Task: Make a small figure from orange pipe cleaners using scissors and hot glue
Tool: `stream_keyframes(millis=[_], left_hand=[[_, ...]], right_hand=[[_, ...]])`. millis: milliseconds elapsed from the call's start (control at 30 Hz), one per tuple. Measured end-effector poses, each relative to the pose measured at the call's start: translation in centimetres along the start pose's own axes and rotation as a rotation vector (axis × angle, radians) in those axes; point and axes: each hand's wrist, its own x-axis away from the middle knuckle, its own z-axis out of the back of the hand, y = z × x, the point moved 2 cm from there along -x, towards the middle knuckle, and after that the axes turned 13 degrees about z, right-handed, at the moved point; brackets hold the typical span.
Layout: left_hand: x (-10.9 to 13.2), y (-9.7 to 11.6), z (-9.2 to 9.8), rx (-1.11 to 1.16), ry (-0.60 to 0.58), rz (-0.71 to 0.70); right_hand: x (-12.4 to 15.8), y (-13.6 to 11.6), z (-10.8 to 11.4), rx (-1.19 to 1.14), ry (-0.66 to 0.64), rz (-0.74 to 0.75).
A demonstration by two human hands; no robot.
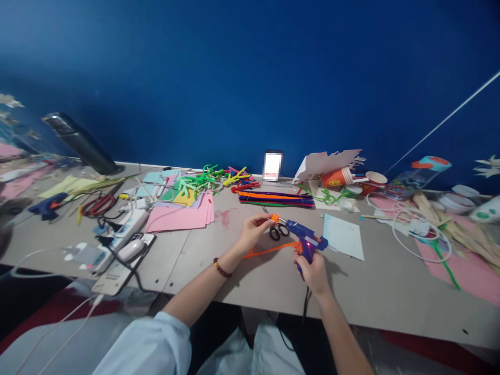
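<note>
Scissors (pixel 278 230) lie nearby, stacked cups (pixel 340 177) beyond. Left fingers (pixel 266 224) pinch an orange piece (pixel 275 217); right fingers (pixel 304 261) clasp a glue gun (pixel 301 229).

A black flask (pixel 84 143) stands by the blue wall (pixel 203 94) at the left, beyond a white power strip (pixel 124 235) with plugs in it, while an upright phone (pixel 273 165), orange paper cups (pixel 334 178) and a looped white cable (pixel 394 224) are farther right.

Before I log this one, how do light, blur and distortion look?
Head view: glue gun fairly sharp; soft shadow beside right hand; edges smeared, right-edge flower blurred; black flask leaning, perhaps lens stretch; phone screen pixelated; blue wall darker at upper right.
</note>
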Motion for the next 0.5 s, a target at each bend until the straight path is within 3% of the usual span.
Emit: stream_keyframes(millis=[200,500], left_hand=[[0.1,0.08,0.03,-0.025,-0.015,-0.004],[0.45,0.37,-0.24,-0.042,-0.013,0.007]], right_hand=[[-0.05,-0.08,0.22,0.023,0.083,-0.008],[-0.12,-0.45,0.18,0.004,0.039,0.015]])
